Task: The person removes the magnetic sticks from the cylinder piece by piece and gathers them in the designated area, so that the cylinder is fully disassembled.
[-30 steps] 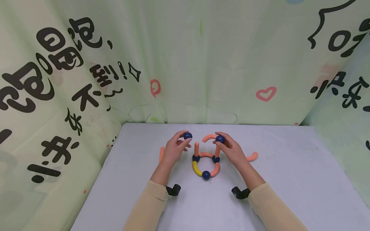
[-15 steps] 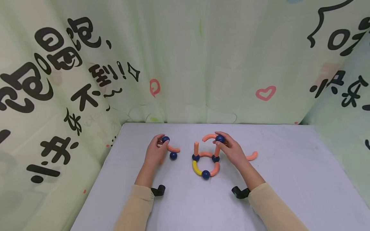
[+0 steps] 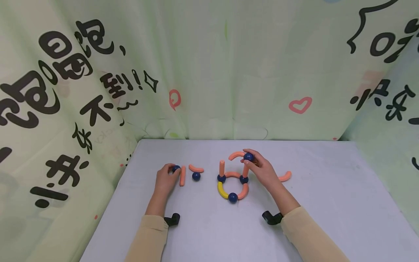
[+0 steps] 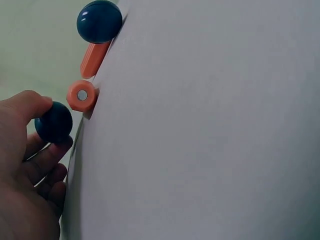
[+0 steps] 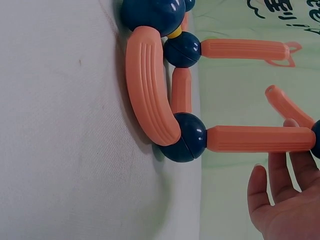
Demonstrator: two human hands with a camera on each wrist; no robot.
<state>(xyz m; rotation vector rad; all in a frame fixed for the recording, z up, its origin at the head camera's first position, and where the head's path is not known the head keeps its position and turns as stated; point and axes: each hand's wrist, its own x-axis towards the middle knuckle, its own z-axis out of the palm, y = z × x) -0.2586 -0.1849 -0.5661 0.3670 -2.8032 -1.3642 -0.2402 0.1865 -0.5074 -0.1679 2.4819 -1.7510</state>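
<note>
My left hand pinches a dark blue magnetic ball between thumb and fingers, low over the table's left part, just left of a straight orange stick. In the head view my right hand grips another blue ball on top of an upright orange stick. A curved orange stick juts left from that ball. Below it lies a ring of blue balls, curved orange sticks and one curved yellow stick. A second upright stick rises from the ring's left ball, its top bare.
Right of the straight stick lie a curved orange stick and a loose blue ball. Another curved orange stick lies beyond the right forearm. A pale patterned curtain hangs behind the white table.
My left hand has carried its blue ball leftward from beside the ring and down toward the table, uncovering the loose pieces there. My right hand stays on its ball.
</note>
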